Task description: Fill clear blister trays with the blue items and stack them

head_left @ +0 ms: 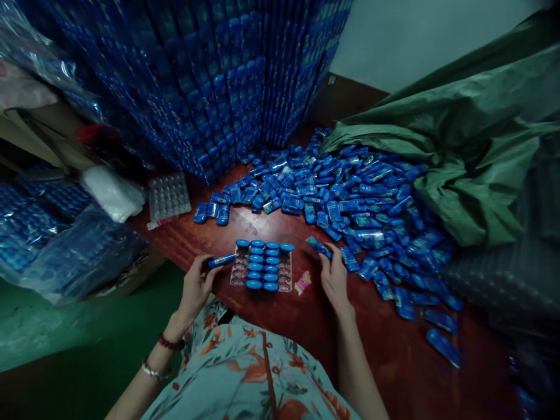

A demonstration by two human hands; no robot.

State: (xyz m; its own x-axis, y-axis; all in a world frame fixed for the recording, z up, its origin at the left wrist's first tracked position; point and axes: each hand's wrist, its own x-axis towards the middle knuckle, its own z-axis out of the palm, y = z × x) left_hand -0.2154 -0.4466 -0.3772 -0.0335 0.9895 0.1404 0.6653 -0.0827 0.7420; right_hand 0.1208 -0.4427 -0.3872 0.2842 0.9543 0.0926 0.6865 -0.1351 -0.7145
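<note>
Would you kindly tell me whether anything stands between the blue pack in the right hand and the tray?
Nothing visible stands between the blue pack and the tray; only tabletop shows there. Nearer the wearer, a small pink item lies between the right hand and the tray.

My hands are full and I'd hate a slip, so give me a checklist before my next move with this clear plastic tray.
1. Left hand's grip on a glossy blue oblong container: ok.
2. Right hand's grip on a second blue oblong container: ok.
3. Clear plastic tray between the hands: ok.
4. Tray's two middle columns filled with blue oval-ended containers: ok.
5. Outer columns filled: not ok, blue only at the top of each.
6. Print legible on the held containers: cannot tell, too small.
</note>
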